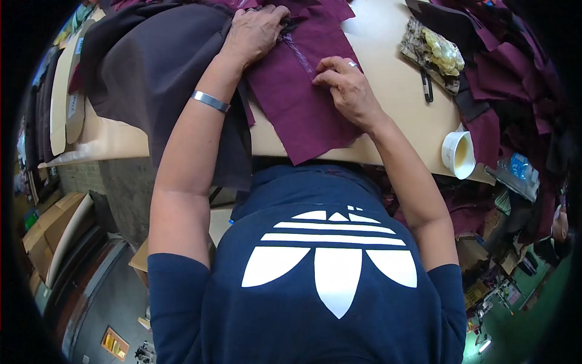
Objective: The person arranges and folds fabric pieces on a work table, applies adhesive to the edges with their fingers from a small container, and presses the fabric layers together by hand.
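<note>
The cloth (297, 109) is overlaid by the left hand (256, 33) and narrowed right hand (348, 90); whether it is gripped cannot be determined.

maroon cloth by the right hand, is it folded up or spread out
Spread in its near part: the maroon cloth lies broad and flat on the table. Far end, cannot tell: the left hand partly covers it.

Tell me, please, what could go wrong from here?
The white cup stands near the edge of the table; a bump might spill its yellowish contents onto nearby maroon cloth.
The dark cloth hangs over the front edge; its weight could drag it off.
The right hand has its fingers at the shiny strip, which might shift if pulled.
</note>
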### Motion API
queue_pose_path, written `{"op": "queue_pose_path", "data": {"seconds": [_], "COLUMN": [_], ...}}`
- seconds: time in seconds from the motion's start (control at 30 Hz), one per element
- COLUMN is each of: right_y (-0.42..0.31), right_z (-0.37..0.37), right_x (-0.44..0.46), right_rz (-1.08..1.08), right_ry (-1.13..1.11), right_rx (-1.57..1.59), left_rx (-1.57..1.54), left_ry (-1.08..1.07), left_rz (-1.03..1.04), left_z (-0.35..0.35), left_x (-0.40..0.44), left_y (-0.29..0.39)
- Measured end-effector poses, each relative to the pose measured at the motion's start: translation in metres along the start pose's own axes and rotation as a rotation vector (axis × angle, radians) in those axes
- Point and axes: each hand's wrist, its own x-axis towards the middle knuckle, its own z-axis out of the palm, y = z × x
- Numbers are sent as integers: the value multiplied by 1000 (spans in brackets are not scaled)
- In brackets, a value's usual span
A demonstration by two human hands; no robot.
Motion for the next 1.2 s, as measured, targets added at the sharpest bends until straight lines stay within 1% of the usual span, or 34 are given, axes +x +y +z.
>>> {"op": "queue_pose_path", "data": {"seconds": [0.07, 0.13, 0.23, 0.33, 0.47, 0.57, 0.6, 0.7, 0.77, 0.93, 1.03, 1.13, 1.17, 1.2], "right_y": [-2, -10, -12, -11, -10, -18, -17, -19, -23, -33, -31, -40, -40, -39], "right_z": [2, 9, 8, 1, -5, -2, 2, -3, -11, -22, -24, -16, -14, -14], "right_x": [3, 12, 7, -22, -44, -29, -26, -31, -45, -80, -82, -75, -77, -83], "right_rz": [31, 87, 40, -70, -30, 31, 61, 74, -2, -134, -42, 30, 5, -19], "right_ry": [20, 47, 26, 23, 7, 20, 5, -107, -112, -123, -120, -116, -115, -117], "right_rx": [-26, -96, -173, -130, 68, -98, -151, -183, -230, -334, -170, -308, -303, -304], "left_rx": [19, -8, -19, -6, 51, -15, -10, -3, -13, 15, 15, 18, 13, 98], "left_ry": [33, 17, 13, 29, 59, 8, 15, 12, -18, -19, 0, -1, -4, -6], "left_rz": [15, 12, 13, 25, 68, 9, 18, 19, -20, -15, -4, 13, 22, 38], "left_z": [2, 1, -2, -2, 0, -2, -2, -2, -3, -1, -1, -1, 0, 15], "left_x": [-1, 0, 1, 0, -1, 0, -1, 0, 1, 0, 2, 2, 3, 4], "left_y": [-2, -1, 1, 3, -1, 2, 1, 0, 4, 1, 3, 1, -1, -14]}}
